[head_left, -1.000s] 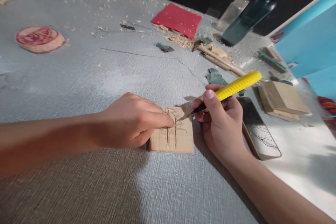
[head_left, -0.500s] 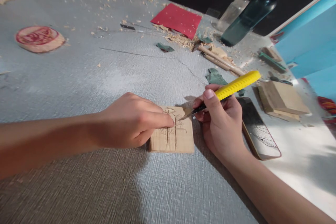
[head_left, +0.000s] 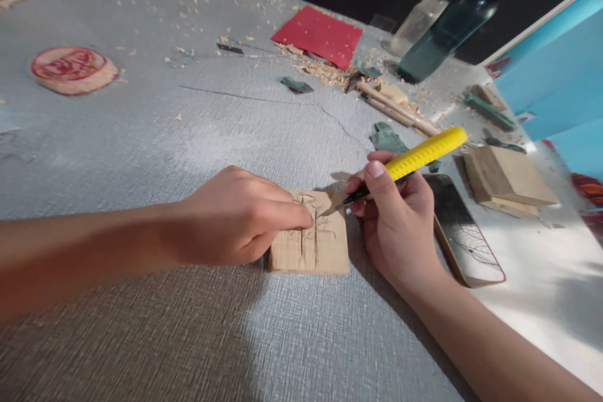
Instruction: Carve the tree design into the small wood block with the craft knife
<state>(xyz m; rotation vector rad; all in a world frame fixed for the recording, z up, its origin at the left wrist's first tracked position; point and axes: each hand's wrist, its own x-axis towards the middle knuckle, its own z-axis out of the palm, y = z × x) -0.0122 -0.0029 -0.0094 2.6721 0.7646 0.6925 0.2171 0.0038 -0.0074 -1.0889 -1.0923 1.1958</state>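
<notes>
A small pale wooden block (head_left: 332,254) lies flat on the textured grey tabletop, its upper face marked with dark pencil lines and cut grooves. My left hand (head_left: 247,217) presses on the block from the left, fingers curled and the index fingertip on the carved lines; its other fingertips are partly hidden. In my right hand (head_left: 400,220) a yellow-and-black utility knife (head_left: 426,154) is held like a pen, thumb on top. Its blade tip touches the block's face right beside my left index fingertip.
Right of my right hand lie a phone (head_left: 471,245) and stacked wood pieces (head_left: 513,176). Farther back are a red sheet (head_left: 320,38), wood shavings (head_left: 330,73), green scraps (head_left: 389,138), sticks (head_left: 400,108) and a dark bottle (head_left: 452,28). A red-marked wooden disc (head_left: 73,72) rests at left.
Almost nothing differs; the whole view has shifted very slightly. Both hands, the knife and the block keep the same positions relative to one another.
</notes>
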